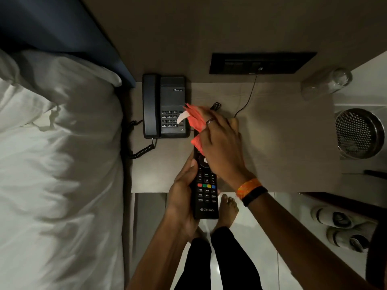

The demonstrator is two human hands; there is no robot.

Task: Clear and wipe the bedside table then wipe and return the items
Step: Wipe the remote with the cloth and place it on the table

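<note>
Orange cloth (195,126), gripped in the right hand (219,143), is rubbed along a remote (206,191) clasped by the left hand (182,197); its near end seemingly awaits wiping before return to the bedside table (282,139).

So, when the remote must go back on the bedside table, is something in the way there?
Partly. The telephone fills the left back part of the table, and a thin black cable lies across the middle back. The right hand with the orange cloth is over the remote. The front right part looks bare.
</note>
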